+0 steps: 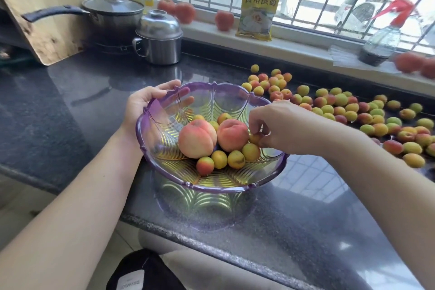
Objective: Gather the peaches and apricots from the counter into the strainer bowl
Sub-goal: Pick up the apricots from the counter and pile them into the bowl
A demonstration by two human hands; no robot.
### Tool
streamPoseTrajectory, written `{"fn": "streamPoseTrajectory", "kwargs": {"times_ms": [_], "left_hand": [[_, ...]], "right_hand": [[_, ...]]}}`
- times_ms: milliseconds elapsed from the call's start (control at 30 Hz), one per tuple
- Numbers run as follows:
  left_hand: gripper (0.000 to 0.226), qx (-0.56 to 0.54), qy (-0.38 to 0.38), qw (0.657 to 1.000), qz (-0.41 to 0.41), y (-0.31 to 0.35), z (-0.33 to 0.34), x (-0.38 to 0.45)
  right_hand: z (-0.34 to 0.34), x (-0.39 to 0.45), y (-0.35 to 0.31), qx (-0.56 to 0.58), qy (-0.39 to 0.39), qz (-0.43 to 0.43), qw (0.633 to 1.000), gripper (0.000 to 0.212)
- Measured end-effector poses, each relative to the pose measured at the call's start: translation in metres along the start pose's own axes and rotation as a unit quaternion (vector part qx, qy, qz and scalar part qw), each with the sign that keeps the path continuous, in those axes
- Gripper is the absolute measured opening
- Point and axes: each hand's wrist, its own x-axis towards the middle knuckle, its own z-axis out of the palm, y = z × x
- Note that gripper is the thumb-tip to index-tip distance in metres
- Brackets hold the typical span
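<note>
The strainer bowl, gripped at its rim by the left hand, is holding two peaches and few apricots while the right hand is pinching another apricot inside, with dozens waiting on the counter.

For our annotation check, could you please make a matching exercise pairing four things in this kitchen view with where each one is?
Things:
1. two peaches
2. yellow packet
3. left hand
4. steel pot

Places:
A. leaning upright on the window sill
B. gripping the far-left rim of the strainer bowl
C. on the counter, beyond the bowl
D. inside the bowl, among apricots

Pairs: 1-D, 2-A, 3-B, 4-C
</note>
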Motion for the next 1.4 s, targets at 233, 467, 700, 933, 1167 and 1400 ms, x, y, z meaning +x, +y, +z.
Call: {"fn": "streamPoseTrajectory", "kwargs": {"times_ms": [233, 467, 700, 933, 1167, 1400], "left_hand": [[0.052, -0.01, -0.006, 1.0, -0.003, -0.002, -0.001, 0.002], [0.039, -0.029, -0.036, 0.999, -0.015, -0.001, -0.001, 0.003], [0.04, -0.036, -0.057, 0.997, -0.025, -0.002, -0.001, 0.005], [0.035, -0.028, -0.055, 0.998, -0.021, -0.003, -0.005, 0.007], [0.034, -0.023, -0.057, 0.998, -0.021, -0.001, -0.003, 0.006], [0.033, -0.024, -0.053, 0.998, -0.022, -0.002, -0.002, 0.003]], "right_hand": [[-0.019, -0.007, 0.007, 0.087, 0.029, 0.021, 0.996, 0.02], [0.027, 0.013, 0.061, 0.249, 0.415, 0.257, 0.836, 0.017], [0.081, 0.029, 0.063, 0.154, 0.335, 0.283, 0.886, 0.026], [0.079, 0.039, 0.062, 0.09, 0.273, 0.337, 0.897, 0.035], [0.085, 0.042, 0.072, 0.108, 0.289, 0.347, 0.885, 0.026], [0.088, 0.04, 0.074, 0.113, 0.302, 0.345, 0.882, 0.021]]}}
